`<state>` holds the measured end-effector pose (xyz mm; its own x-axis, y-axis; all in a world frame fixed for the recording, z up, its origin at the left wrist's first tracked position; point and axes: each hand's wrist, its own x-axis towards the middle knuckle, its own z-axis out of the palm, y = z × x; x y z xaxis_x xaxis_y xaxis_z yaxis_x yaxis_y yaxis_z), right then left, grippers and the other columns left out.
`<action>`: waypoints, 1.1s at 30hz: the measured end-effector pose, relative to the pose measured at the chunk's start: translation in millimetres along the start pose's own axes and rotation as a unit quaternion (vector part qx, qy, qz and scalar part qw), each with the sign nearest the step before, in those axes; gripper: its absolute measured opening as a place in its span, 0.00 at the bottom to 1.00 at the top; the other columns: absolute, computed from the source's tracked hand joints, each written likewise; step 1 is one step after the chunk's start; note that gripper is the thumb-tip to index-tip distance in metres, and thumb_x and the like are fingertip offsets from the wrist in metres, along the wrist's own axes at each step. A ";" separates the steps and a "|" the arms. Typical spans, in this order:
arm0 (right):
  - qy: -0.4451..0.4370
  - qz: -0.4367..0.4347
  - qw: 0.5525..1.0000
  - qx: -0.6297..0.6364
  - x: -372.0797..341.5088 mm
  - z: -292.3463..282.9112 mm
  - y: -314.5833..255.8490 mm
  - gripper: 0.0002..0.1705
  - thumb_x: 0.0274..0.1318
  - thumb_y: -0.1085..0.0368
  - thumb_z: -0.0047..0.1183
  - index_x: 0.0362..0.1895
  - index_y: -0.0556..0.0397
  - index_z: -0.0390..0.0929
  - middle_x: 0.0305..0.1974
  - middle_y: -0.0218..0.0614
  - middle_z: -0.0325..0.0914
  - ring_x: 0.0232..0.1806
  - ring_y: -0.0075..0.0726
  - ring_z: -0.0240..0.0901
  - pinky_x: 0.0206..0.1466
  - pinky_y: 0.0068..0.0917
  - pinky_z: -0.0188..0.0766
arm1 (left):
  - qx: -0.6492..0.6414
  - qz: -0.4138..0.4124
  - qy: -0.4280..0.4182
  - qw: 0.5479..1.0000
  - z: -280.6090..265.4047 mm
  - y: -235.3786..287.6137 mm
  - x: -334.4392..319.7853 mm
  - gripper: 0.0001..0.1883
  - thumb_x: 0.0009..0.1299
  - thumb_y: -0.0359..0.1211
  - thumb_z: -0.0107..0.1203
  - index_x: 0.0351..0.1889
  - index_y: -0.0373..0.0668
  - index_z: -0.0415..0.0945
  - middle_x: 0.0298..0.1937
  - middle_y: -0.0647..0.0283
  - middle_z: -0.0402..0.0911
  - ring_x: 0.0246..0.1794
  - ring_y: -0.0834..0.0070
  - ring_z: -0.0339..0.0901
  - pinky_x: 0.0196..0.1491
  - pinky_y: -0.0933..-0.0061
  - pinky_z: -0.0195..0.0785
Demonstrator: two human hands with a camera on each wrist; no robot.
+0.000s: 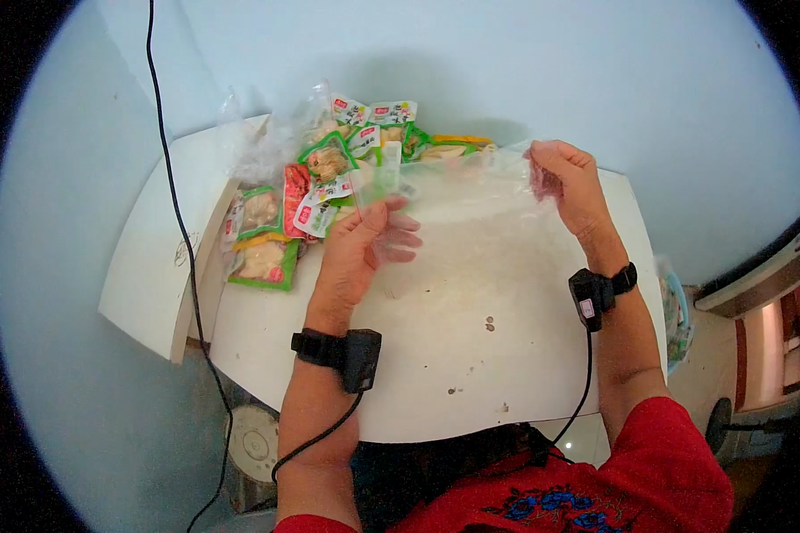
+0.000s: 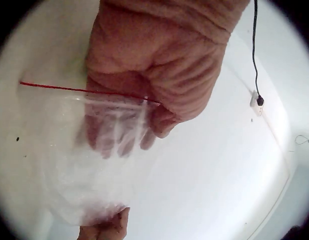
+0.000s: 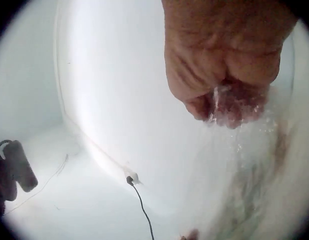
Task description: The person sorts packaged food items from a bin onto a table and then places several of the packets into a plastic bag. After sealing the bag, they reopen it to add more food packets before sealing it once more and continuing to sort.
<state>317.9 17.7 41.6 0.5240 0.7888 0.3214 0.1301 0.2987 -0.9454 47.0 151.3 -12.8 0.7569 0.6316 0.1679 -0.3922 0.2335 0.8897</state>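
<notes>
A clear plastic bag (image 1: 471, 191) stretches between both hands above the white table. Its left end is held by the left hand (image 1: 356, 253), thumb over the film and the other fingers spread, showing through the plastic. In the left wrist view a red line (image 2: 54, 87) runs along the bag's edge across the left hand (image 2: 154, 65). The right hand (image 1: 578, 191) grips the bag's other end in curled fingers, and the bunched film shows under the right hand (image 3: 229, 65) in the right wrist view.
Several sealed food packs (image 1: 327, 163) lie piled at the table's back left, with crumpled clear plastic (image 1: 262, 147) beside them. A white board (image 1: 164, 240) stands at the left, crossed by a black cable (image 1: 176, 209). Right of the table is a blue-rimmed basket (image 1: 682, 302).
</notes>
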 end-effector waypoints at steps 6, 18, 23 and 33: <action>0.051 -0.002 0.997 0.052 1.2 0.5 5.4 0.12 0.61 0.59 0.56 0.30 0.54 0.79 0.19 0.25 0.69 0.19 0.20 0.62 0.22 0.21 0.58 | 0.033 -0.023 0.013 0.999 3.0 -0.9 -0.2 0.23 0.73 0.45 0.53 0.56 0.35 0.73 0.41 0.58 0.83 0.37 0.71 0.83 0.39 0.68 0.78; 0.061 0.068 0.996 0.013 0.5 -5.6 -6.1 0.16 0.62 0.54 0.55 0.39 0.56 0.78 0.22 0.28 0.73 0.20 0.24 0.69 0.24 0.22 0.67 | 0.110 -0.019 0.060 0.992 -1.0 -5.3 -0.6 0.12 0.73 0.36 0.53 0.46 0.36 0.78 0.34 0.66 0.81 0.34 0.74 0.80 0.38 0.67 0.79; -0.023 0.100 0.993 -0.057 -7.3 -6.9 -15.7 0.19 0.58 0.59 0.58 0.50 0.57 0.74 0.25 0.29 0.74 0.21 0.24 0.71 0.27 0.21 0.71 | 0.120 0.073 0.124 0.982 1.1 2.3 -3.3 0.10 0.72 0.34 0.54 0.42 0.37 0.81 0.28 0.69 0.79 0.25 0.82 0.76 0.28 0.78 0.74; -0.116 0.046 0.992 -0.015 -13.7 18.0 -18.4 0.20 0.56 0.62 0.59 0.49 0.60 0.74 0.27 0.29 0.75 0.23 0.22 0.73 0.26 0.20 0.71 | 0.239 0.200 0.237 0.920 67.9 100.0 -85.5 0.06 0.70 0.29 0.55 0.37 0.37 0.80 0.23 0.76 0.71 0.21 0.89 0.65 0.21 0.84 0.60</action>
<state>293.2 11.1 55.6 0.3268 0.9155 0.2345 0.1171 0.2070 -0.9713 -21.4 70.4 90.6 0.2445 0.8742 0.4196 -0.2291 -0.3684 0.9010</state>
